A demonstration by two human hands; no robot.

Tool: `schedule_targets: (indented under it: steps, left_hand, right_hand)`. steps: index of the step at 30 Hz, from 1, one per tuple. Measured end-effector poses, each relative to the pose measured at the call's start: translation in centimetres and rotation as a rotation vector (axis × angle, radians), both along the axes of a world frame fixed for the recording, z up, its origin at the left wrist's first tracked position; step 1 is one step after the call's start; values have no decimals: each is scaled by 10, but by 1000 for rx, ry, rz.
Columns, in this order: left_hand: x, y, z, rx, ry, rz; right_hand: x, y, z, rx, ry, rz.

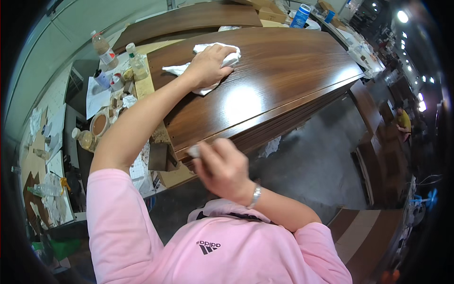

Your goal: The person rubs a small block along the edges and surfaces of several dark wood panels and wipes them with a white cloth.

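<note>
A dark brown wood-grain panel [283, 57] lies on top of a stack of similar boards, its surface glossy under the lights. My left hand [210, 66] presses a crumpled white cloth [231, 57] against the panel's left part, fingers curled over it. At the near left corner of the panel is my right hand [224, 168], closed and slightly blurred. Between its thumb and fingers a small greyish-white piece [194, 151] shows beside the panel's edge; its kind cannot be made out.
Left of the panel, a cluttered bench holds a tall bottle [104, 49], a smaller clear bottle [137, 61], a bowl of brown paste [99, 124] and scraps. A blue bottle [300, 16] stands beyond the panel. Boards [373, 161] and another person [403, 122] are at right.
</note>
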State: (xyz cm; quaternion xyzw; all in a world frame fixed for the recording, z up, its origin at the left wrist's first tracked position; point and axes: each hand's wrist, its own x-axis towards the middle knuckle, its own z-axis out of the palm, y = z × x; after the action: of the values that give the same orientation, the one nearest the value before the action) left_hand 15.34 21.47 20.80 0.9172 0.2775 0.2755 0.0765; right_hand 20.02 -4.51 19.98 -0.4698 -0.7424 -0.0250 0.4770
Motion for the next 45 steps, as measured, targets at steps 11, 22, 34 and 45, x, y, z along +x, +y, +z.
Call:
schedule_targets:
  steps: [11, 22, 34, 45]
  left_hand:
    - [5, -13, 10, 0, -13, 13]
    - [-1, -19, 17, -33, 4, 53]
    - [5, -29, 25, -95, -5, 91]
    - [16, -30, 22, -24, -20, 40]
  right_hand:
    - [60, 5, 0, -3, 45, -183]
    - [265, 36, 2, 82, 146, -742]
    - [390, 61, -6, -68, 153, -1000]
    - [152, 6, 19, -116, 354, 122]
